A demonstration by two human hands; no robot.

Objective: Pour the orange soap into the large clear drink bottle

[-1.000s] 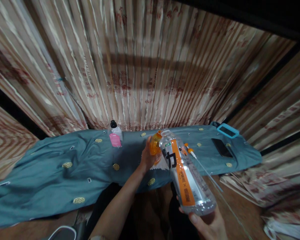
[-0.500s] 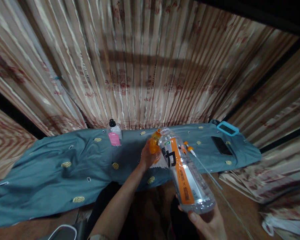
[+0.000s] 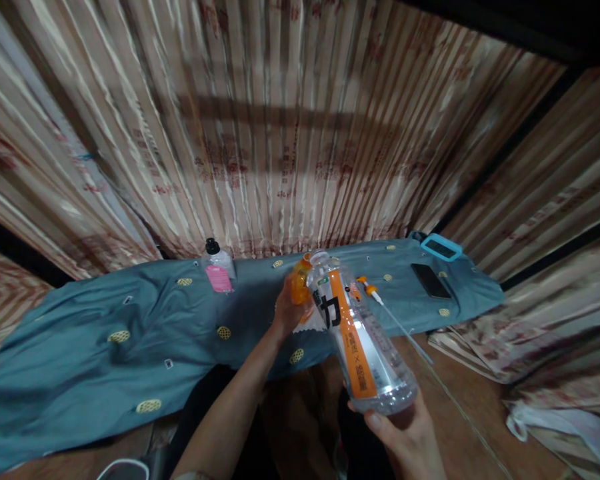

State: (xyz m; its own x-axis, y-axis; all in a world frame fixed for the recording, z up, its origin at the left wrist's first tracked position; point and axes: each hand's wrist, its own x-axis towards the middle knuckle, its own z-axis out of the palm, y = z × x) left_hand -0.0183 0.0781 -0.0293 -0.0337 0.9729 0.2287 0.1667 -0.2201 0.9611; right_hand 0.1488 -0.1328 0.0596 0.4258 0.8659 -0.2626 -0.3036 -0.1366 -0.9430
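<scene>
Head view: your left hand [image 3: 286,308] is wrapped around the side of the orange bottle [image 3: 301,287], its short neck rising clear of the fingers, above the bench [image 3: 165,323] with its teal cloth. Your right hand [image 3: 405,437] grips the base of the larger clear bottle [image 3: 353,333], thumb on the near side; the far fingers are hidden beneath. That bottle tilts away from your right hand, its uncapped neck just beside the orange one; whether the rims touch, you cannot tell from here. Its wall looks thin and glossy, so expect it to flex if squeezed and to slip if damp; how full it is does not show, so its weight is uncertain. Held only at the base, it would likely feel top-heavy, and a grip around the labelled middle should steady it better. The orange bottle looks small and light; low around its body is a sound place to hold it. A pale wrapper-like piece [image 3: 310,321] lies just below your left hand. The orange-and-white pump top [image 3: 370,290], with its long tube, rests ahead of your right hand, and a bottle with a pink label [image 3: 219,275] stands to the left of your left hand.
</scene>
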